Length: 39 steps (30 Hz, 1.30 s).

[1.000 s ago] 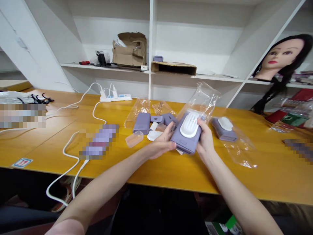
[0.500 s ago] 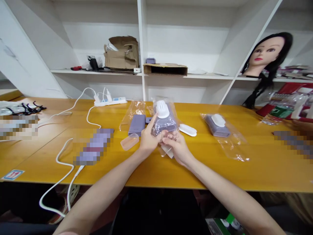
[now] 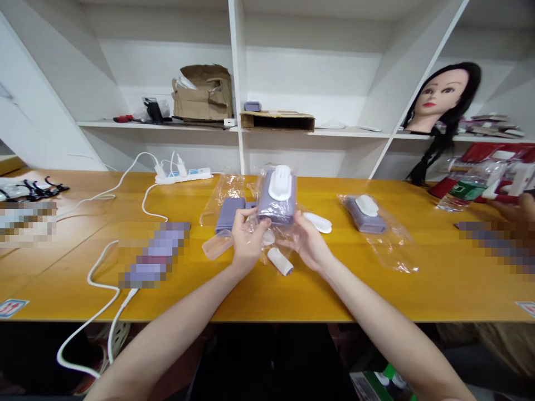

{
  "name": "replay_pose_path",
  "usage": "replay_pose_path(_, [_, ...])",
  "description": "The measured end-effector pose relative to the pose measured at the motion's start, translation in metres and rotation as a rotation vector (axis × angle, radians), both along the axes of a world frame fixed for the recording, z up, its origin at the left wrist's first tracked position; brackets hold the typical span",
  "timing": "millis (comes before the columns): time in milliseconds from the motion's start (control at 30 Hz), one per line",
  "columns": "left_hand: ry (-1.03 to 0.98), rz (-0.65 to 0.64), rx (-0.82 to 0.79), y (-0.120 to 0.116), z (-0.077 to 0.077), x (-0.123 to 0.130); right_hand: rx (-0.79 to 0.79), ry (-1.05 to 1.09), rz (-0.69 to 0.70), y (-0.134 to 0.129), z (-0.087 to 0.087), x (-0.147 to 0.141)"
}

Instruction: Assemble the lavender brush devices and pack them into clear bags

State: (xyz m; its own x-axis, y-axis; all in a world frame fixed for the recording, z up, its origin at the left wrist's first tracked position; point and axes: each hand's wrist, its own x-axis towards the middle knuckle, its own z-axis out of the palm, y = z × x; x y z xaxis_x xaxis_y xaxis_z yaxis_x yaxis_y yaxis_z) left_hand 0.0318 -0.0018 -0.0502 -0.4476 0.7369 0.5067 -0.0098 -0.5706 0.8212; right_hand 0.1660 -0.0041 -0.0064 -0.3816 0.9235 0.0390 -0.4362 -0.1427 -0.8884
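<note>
A left hand [image 3: 248,239] pinches a clear plastic bag [image 3: 267,236] around a lavender rectangular device with a white oval top [image 3: 276,195], held above a yellow wooden table [image 3: 376,295] while the open right hand [image 3: 307,248], apart from the left, reaches against the bag. A white plastic cylinder [image 3: 280,262] lies near the hands, between a lavender rectangular case [image 3: 228,214] to the left and a white bristled brush [image 3: 317,223] to the right

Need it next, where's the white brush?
In the head view, the white brush lies on the table beyond the right hand, right of the bagged purple case.
</note>
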Motion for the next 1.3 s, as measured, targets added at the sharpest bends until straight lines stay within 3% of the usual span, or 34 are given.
replay_pose_path(167, [0.444, 0.134, 0.105, -0.007, -0.002, 0.001, 0.063, 0.045, -0.058, -0.005, -0.001, -0.002])
replay_pose_path(300, [0.718, 0.199, 0.219, -0.005, -0.005, 0.0, -0.003, 0.085, -0.168, -0.006, 0.001, 0.004])
replay_pose_path(400, [0.916, 0.046, 0.244, -0.009, -0.004, 0.001, -0.066, 0.076, -0.286, 0.012, 0.012, 0.031])
replay_pose_path(533, [1.136, -0.231, 0.277, -0.018, -0.002, 0.002, 0.026, -0.05, -0.489, 0.053, 0.028, 0.096])
replay_pose_path(633, [1.267, -0.442, 0.253, -0.022, -0.006, 0.003, -0.104, -0.181, -0.551, 0.075, 0.029, 0.137])
replay_pose_path(733, [1.314, -0.515, 0.272, -0.022, -0.013, 0.005, -0.144, -0.265, -0.533, 0.084, 0.019, 0.154])
replay_pose_path(967, [1.347, -0.468, 0.276, -0.022, -0.02, 0.007, -0.11, -0.699, -0.527, 0.092, -0.006, 0.152])
replay_pose_path(1133, [1.318, -0.463, 0.265, -0.023, -0.017, 0.007, -0.085, -0.892, -0.534, 0.089, -0.008, 0.152])
replay_pose_path(1300, [1.107, -0.493, 0.158, -0.026, -0.009, 0.006, 0.011, -1.182, -0.686, 0.08, 0.004, 0.155])
